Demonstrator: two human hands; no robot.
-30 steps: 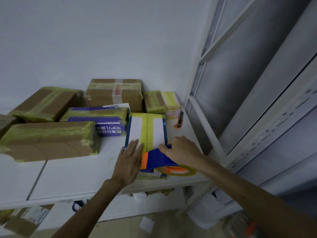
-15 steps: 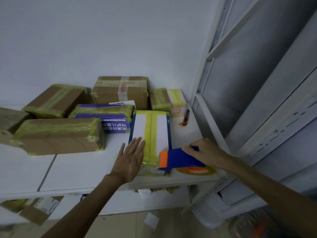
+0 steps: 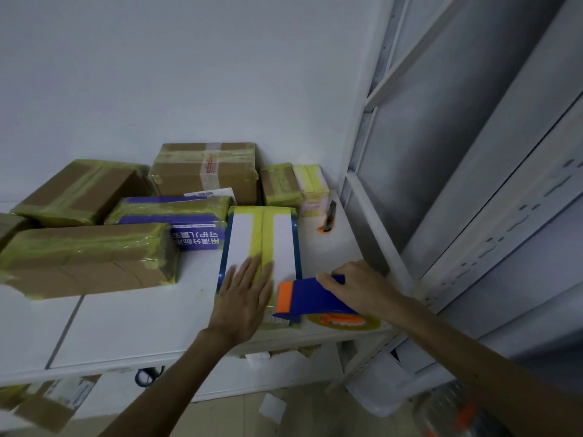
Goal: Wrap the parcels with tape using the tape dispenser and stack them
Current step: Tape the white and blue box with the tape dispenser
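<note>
Judged from the layout, the task is running partway. The white parcel [image 3: 281, 244] is lying near the front right corner of the worktop [image 3: 142, 323], its long side pointing at the back wall. It is already carrying a yellow tape strip down its middle and more yellow tape over its far end. The brown carton [image 3: 88, 257] at the left edge, the purple parcel [image 3: 176, 212] and the cartons along the back edge are also showing yellow bands. They are lying side by side, so stacking appears to be outstanding.

The left hand [image 3: 244, 298] is lying flat on the near end of the white parcel, fingers straight and slightly spread, pressing it down. The right hand [image 3: 359, 288] is curling round the blue tape dispenser [image 3: 309, 298], which is sitting at the parcel's near right corner, its orange end facing left. Whether the tape is joined to the parcel there cannot be determined.

The white parcel is looking flat, rigid and blue-edged.
</note>
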